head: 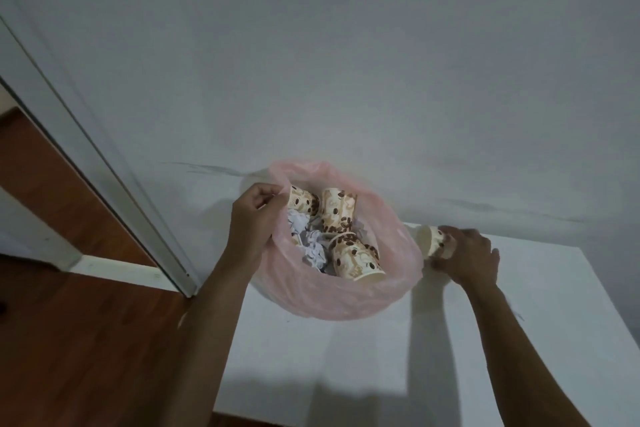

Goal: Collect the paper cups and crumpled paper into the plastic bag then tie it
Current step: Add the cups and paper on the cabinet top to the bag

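A pink plastic bag [325, 295] stands open on the white table [519, 340] near the wall. Inside it lie three paper cups printed with coffee beans [337, 211] and several balls of crumpled white paper [313, 250]. My left hand [254, 215] pinches the bag's left rim and holds the mouth open. To the right of the bag, my right hand [465, 256] grips another paper cup [431, 239] that lies on its side, its mouth facing the bag.
A white wall rises straight behind the table. A white door frame [104, 163] runs down the left side, with brown wood floor [86, 340] below it. The table's left edge falls just under my left forearm.
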